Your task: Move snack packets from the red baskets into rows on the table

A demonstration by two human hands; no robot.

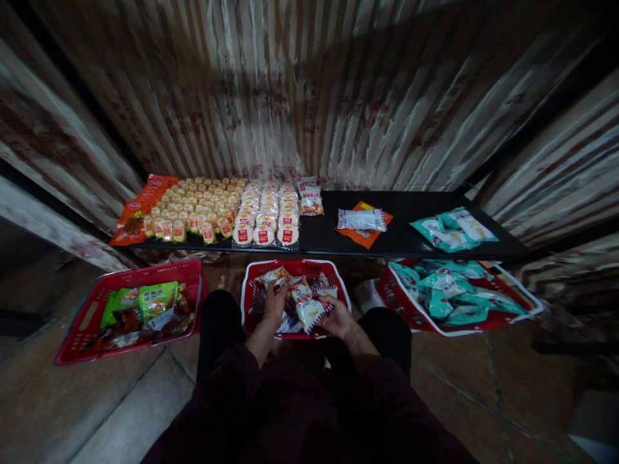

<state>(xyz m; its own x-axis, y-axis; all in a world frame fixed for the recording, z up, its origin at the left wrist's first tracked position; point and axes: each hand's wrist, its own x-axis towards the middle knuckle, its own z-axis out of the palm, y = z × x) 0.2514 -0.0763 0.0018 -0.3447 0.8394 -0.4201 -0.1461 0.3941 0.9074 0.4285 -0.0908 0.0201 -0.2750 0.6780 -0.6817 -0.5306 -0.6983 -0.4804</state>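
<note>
Both hands are at the middle red basket, which has a white rim and holds white, blue and orange snack packets. My left hand reaches down among the packets on the left side; its fingers are bent, and its exact hold is too dim to tell. On the right, my right hand has its fingers closed on the edge of a white snack packet. A similar packet lies on the black shelf, beside rows of round white wrapped cakes.
Small yellow wrapped snacks and orange bags cover the shelf's left part. A blue-white packet and teal bags lie rightward. Red baskets stand left and right. Striped fabric hangs behind.
</note>
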